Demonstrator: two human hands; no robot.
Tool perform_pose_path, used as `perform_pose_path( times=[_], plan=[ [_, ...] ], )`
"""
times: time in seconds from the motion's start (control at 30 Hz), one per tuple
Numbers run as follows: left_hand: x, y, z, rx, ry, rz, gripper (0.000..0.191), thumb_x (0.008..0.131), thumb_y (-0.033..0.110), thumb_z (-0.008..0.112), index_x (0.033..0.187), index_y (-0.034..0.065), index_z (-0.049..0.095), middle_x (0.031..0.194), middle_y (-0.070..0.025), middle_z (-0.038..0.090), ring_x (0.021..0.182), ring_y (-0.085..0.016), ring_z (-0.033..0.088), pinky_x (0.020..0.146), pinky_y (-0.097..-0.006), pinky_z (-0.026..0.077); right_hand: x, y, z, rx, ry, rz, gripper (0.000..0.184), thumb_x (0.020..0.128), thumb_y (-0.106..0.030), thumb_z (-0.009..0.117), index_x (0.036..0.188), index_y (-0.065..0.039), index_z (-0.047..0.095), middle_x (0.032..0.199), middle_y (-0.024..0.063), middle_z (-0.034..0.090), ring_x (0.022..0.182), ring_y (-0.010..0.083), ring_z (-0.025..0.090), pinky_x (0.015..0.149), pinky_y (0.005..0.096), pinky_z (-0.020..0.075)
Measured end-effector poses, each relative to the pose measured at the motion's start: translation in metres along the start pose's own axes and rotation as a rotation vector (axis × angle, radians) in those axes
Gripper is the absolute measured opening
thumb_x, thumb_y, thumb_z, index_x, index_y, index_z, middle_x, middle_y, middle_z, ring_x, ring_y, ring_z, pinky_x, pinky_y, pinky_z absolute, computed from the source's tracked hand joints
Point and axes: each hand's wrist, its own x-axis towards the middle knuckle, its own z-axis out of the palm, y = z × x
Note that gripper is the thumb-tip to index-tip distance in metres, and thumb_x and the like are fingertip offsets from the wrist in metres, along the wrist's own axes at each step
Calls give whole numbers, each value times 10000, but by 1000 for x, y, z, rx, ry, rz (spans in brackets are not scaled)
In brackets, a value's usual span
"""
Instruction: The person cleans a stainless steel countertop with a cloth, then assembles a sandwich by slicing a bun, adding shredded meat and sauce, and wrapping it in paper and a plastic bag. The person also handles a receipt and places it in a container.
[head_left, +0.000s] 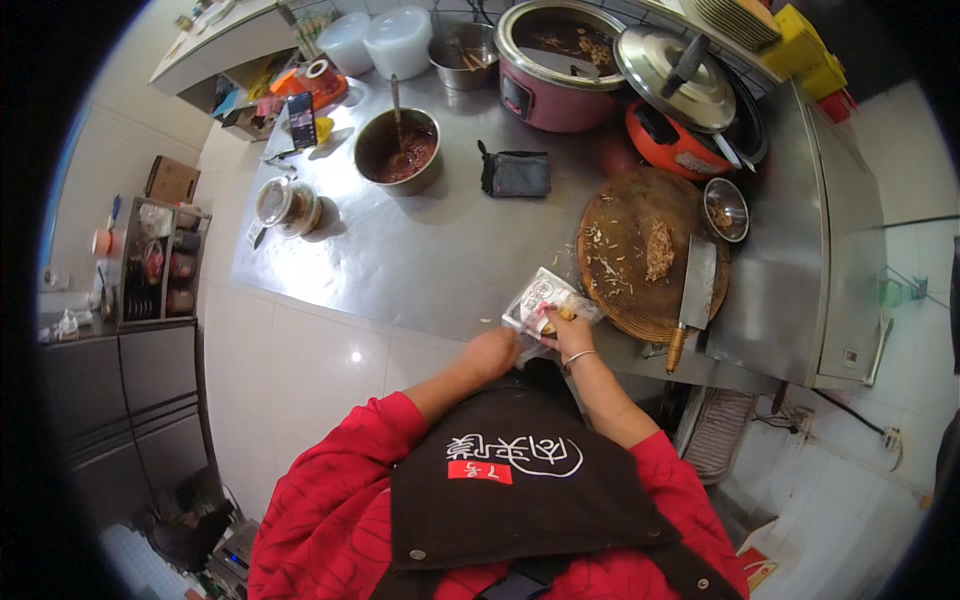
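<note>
Over the near edge of the steel table, my right hand (572, 337) grips a white printed paper wrapper (541, 292). A browned piece of bread (559, 321) shows by my fingers. Clear plastic bag film (592, 308) surrounds the wrapper. My left hand (493, 354) is closed at the bag's lower left edge and seems to pinch it; its fingertips are hidden. Right of the hands lies a round wooden chopping board (604, 214) with chopped meat (660, 251) and pale shreds. A cleaver (699, 281) rests on the board, its wooden handle overhanging the near side.
On the steel table (450, 247) stand a pot of red-brown sauce (401, 180), lidded tubs (289, 206), a folded dark cloth (517, 174) and a propped phone (301, 120). Behind are a pink cooker (555, 101) and an orange cooker (667, 150). A small metal bowl (726, 210) touches the board's right side.
</note>
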Motion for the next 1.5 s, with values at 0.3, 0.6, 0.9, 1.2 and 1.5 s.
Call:
perform_pose_path(
  times=[0.3,0.6,0.9,1.2,1.5],
  plan=[
    [-14,53,-64,-185,140,13,472,963,487,607,865,29,669,783,-191,670,757,-378,676,685,-476,522,-14,-39,13,-140,-293,-26,191,1020,-179,556,1128,-26,596,972,72,676,822,177,672,662,327,564],
    [7,11,-68,-1727,-137,16,632,948,440,668,1411,45,495,1290,-127,648,1142,-288,657,1065,-475,483,-76,-142,26,-568,-602,-143,404,959,-208,683,1272,-12,520,1066,108,671,893,208,699,627,341,609],
    [1,8,-72,-2097,44,119,574,920,378,725,1358,45,559,1273,-118,666,1129,-259,671,1017,-463,531,-168,-178,19,-963,-686,-1140,596,929,-349,708,1388,-23,515,1066,181,670,973,304,662,860,388,520],
    [-40,27,-105,-1804,89,48,605,851,290,804,1338,33,554,1178,-106,696,1037,-244,706,931,-404,586,-122,-199,20,-910,-322,-1236,388,812,-95,719,1188,-52,633,971,139,629,851,323,613,824,395,507],
    [-62,21,-113,-1744,278,-99,543,885,205,762,1340,15,536,1168,-106,692,989,-219,713,903,-388,595,-108,-243,9,-1030,-812,-992,129,858,-101,722,936,-31,648,903,72,592,854,212,589,760,319,488]
  ],
)
